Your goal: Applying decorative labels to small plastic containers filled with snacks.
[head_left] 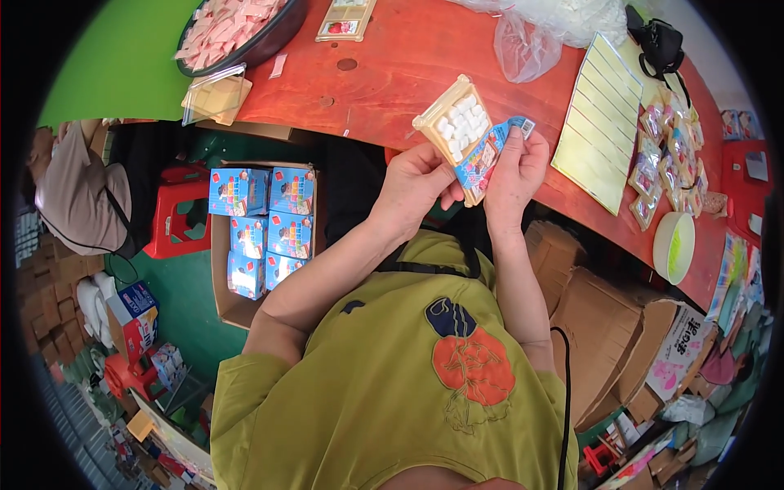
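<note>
In front of my chest I hold a beige plastic tray (426, 122), tilted, above the near edge of the red table. Small white marshmallow-like pieces (461, 124) fill its upper compartment. My left hand (411, 186) pinches the tray's left side near the lower end. A blue printed card or packet (480, 166) lies across the lower part, and I cannot tell if it is wrapped round the tray. My right hand (516, 170) grips its right end, thumb on top. Fingers behind the tray are partly hidden.
On the red table (392, 57) are a dark bowl of pink packets (231, 34), clear-lidded trays (216, 96), a yellow lined sheet (599, 122), small filled bags (671, 155) and a pale green bowl (674, 247). A carton of blue boxes (269, 214) stands left, near a red stool (173, 219).
</note>
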Action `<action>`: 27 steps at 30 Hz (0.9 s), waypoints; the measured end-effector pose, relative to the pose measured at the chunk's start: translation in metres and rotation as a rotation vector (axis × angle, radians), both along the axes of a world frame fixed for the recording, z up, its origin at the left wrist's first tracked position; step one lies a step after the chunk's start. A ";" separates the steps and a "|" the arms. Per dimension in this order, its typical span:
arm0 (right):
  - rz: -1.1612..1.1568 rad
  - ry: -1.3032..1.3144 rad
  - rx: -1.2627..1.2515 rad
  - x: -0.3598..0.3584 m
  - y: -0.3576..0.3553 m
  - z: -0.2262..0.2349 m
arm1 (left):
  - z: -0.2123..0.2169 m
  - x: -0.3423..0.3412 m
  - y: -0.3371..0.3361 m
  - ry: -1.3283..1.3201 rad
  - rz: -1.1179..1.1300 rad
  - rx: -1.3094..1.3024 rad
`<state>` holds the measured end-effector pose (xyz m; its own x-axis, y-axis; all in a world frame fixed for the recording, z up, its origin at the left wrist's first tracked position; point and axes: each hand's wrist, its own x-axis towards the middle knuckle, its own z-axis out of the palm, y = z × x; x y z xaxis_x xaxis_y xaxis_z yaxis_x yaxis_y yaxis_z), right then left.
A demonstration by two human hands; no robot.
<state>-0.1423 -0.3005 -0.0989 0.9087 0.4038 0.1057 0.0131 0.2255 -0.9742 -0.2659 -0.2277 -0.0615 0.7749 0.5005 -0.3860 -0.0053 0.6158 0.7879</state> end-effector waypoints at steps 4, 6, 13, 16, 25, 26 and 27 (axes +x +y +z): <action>-0.053 0.036 0.031 0.002 -0.001 0.004 | -0.009 -0.003 0.003 -0.120 -0.081 -0.038; -0.079 -0.030 0.035 0.003 -0.003 0.005 | 0.000 -0.007 -0.003 -0.133 -0.091 0.063; 0.338 -0.422 0.094 0.015 -0.045 0.020 | -0.020 -0.028 0.015 -0.111 -0.109 0.315; 0.591 -0.537 0.008 0.029 -0.070 0.055 | 0.007 -0.042 0.047 -0.280 -0.226 1.060; 1.012 -0.440 -0.086 0.033 -0.062 0.079 | 0.038 -0.029 0.026 -0.469 -0.348 1.483; 1.050 -0.349 -0.122 0.030 -0.061 0.076 | 0.035 -0.030 0.024 -0.470 -0.313 1.523; 1.064 -0.246 -0.146 0.028 -0.062 0.074 | 0.032 -0.029 0.022 -0.470 -0.318 1.519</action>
